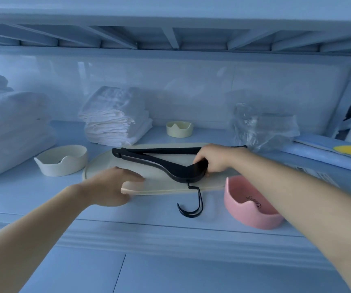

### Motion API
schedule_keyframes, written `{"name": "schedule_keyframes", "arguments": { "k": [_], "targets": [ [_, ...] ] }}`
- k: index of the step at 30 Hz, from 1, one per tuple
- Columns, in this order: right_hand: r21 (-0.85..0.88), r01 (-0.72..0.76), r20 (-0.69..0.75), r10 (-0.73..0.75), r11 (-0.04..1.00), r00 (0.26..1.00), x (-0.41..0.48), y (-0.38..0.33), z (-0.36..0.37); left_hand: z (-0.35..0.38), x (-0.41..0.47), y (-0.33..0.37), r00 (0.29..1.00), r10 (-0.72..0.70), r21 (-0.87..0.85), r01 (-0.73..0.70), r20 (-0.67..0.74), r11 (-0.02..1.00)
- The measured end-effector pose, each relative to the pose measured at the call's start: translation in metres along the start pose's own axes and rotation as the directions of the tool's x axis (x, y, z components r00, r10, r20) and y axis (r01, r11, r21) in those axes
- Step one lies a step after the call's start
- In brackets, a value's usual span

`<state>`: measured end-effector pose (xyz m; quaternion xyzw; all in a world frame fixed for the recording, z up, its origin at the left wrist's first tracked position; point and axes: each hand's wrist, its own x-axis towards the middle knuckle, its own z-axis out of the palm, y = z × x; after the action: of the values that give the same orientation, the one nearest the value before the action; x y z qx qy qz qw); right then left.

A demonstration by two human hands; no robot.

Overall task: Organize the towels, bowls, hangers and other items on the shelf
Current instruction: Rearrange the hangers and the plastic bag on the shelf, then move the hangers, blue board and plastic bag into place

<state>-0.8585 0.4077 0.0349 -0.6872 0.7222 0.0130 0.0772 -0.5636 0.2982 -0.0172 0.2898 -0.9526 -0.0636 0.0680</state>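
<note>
right hand (212, 159) grips black hangers (159, 164) at neck, long axis parallel to shelf (43, 199) front edge; left hand (111, 187) flat on tray (97, 166).

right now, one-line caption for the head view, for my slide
Right hand grips black hangers over a cream tray; left hand rests on the tray's front edge.
</note>
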Motion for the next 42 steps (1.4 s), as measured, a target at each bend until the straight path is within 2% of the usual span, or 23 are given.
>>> {"name": "schedule_keyframes", "arguments": {
  "k": [5, 10, 14, 19, 24, 26, 29, 31, 37, 40, 42],
  "targets": [
    [0.142, -0.045, -0.136, 0.065, 0.989, 0.989, -0.032, 0.016, -0.015, -0.002, 0.021, 0.054, 0.979, 0.18, -0.118, -0.19, -0.092, 0.975],
    [0.27, -0.073, -0.256, 0.145, 0.96, 0.956, -0.091, 0.02, -0.01, 0.002, 0.041, 0.119, 0.894, 0.361, -0.204, -0.418, -0.266, 0.885],
    [0.288, -0.166, -0.264, 0.245, 0.943, 0.933, -0.14, 0.022, 0.008, 0.011, 0.053, 0.166, 0.8, 0.558, -0.213, -0.598, -0.218, 0.773],
    [0.282, -0.276, -0.288, 0.356, 0.919, 0.889, -0.174, 0.039, 0.041, 0.029, 0.06, 0.193, 0.849, 0.512, -0.256, -0.528, -0.13, 0.81],
    [0.206, -0.263, -0.265, 0.313, 0.943, 0.912, -0.188, 0.061, 0.043, 0.031, 0.063, 0.221, 0.86, 0.498, -0.302, -0.506, -0.109, 0.808],
    [0.231, -0.242, -0.3, 0.305, 0.943, 0.904, -0.199, 0.072, 0.044, 0.034, 0.069, 0.236, 0.865, 0.491, -0.309, -0.497, -0.104, 0.81],
    [0.407, -0.173, -0.448, 0.36, 0.897, 0.818, -0.22, 0.092, 0.04, 0.04, 0.077, 0.259, 0.876, 0.47, -0.326, -0.479, -0.11, 0.815],
    [0.45, -0.157, -0.502, 0.394, 0.879, 0.77, -0.232, 0.107, 0.033, 0.044, 0.082, 0.272, 0.887, 0.448, -0.333, -0.459, -0.115, 0.824],
    [0.239, -0.267, -0.422, 0.348, 0.933, 0.837, -0.27, 0.143, 0.02, 0.047, 0.09, 0.295, 0.91, 0.4, -0.223, -0.415, -0.11, 0.882],
    [0.179, -0.288, -0.355, 0.335, 0.941, 0.873, -0.292, 0.156, 0.024, 0.036, 0.09, 0.307, 0.862, 0.497, -0.249, -0.504, -0.093, 0.827],
    [0.168, -0.28, -0.345, 0.322, 0.945, 0.881, -0.303, 0.163, 0.029, 0.029, 0.093, 0.323, 0.849, 0.511, -0.309, -0.525, -0.13, 0.793]
  ]
}}
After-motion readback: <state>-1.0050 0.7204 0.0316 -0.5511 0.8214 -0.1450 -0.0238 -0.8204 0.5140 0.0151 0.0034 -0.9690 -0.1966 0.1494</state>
